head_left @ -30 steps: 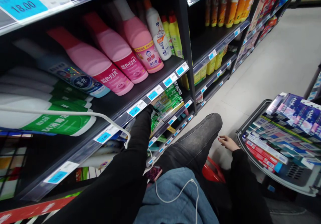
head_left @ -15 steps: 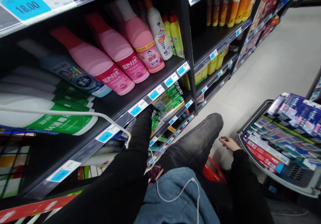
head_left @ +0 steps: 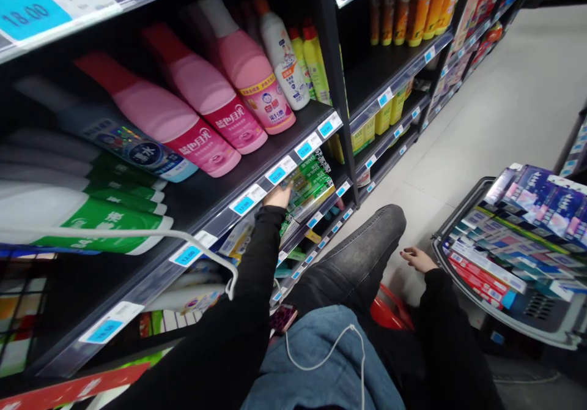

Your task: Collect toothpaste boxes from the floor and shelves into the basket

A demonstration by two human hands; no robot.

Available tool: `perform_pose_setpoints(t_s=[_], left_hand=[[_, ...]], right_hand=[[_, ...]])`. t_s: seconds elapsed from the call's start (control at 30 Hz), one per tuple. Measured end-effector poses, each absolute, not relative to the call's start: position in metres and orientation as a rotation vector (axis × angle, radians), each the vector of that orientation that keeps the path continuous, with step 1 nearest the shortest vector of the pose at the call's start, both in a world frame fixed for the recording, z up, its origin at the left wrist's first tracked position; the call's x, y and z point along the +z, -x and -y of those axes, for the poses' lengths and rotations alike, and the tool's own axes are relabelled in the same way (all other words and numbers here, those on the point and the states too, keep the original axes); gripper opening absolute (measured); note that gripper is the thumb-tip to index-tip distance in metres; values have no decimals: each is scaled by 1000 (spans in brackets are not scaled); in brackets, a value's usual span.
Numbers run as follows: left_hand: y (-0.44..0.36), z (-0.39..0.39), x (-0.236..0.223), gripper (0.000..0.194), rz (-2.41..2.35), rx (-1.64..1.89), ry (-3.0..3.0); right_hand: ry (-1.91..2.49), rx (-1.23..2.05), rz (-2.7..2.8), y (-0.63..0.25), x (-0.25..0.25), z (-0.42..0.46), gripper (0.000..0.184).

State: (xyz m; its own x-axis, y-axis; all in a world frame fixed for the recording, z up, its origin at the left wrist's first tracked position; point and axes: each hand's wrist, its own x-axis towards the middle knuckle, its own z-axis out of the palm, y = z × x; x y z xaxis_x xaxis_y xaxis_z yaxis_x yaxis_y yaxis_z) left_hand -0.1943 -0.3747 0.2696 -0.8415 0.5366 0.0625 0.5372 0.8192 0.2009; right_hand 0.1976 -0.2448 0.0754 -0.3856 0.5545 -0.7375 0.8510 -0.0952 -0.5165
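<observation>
My left hand [head_left: 277, 197] reaches under the edge of the bleach shelf, into the lower shelf. The back of it and the wrist show, but its fingers are mostly hidden, so any hold is unclear. Right beside it lie stacked green toothpaste boxes [head_left: 314, 180]. My right hand [head_left: 419, 259] hangs over the floor beyond my bent knee, its fingers loosely stretched and nothing in them. Close to it, on the right, is a grey basket [head_left: 441, 248] filled with rows of toothpaste boxes [head_left: 495, 251], blue, white and red ones among them.
Pink bottles [head_left: 215, 107] and green-labelled white bottles [head_left: 105, 217] stand on the shelf above my left arm. A white cable [head_left: 197, 237] crosses in front of it. A phone [head_left: 283, 319] lies at my lap. Something red [head_left: 389, 309] is beneath me. The aisle floor [head_left: 513, 92] runs ahead.
My left hand has drawn back a little, so the back of it and the wrist now show from under the shelf edge. My right hand stays nearly still. The view has shifted slightly.
</observation>
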Motion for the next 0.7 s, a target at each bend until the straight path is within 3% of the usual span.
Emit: perform_pose_setpoints(t_s=[0.1, 0.3, 0.47, 0.7], left_hand=[[151, 373, 253, 73, 2825, -340, 1045], [51, 337, 192, 64, 2549, -332, 2303], [13, 301, 154, 76, 2769, -141, 2387], [19, 292, 154, 80, 2852, -190, 2311]], right_hand=[[-1587, -1274, -1970, -201, 77, 242, 38], [-1941, -1055, -1769, -253, 59, 213, 40], [-2193, -871, -1607, -319, 40, 194, 39], [-2235, -608, -1657, -356, -2, 162, 52]])
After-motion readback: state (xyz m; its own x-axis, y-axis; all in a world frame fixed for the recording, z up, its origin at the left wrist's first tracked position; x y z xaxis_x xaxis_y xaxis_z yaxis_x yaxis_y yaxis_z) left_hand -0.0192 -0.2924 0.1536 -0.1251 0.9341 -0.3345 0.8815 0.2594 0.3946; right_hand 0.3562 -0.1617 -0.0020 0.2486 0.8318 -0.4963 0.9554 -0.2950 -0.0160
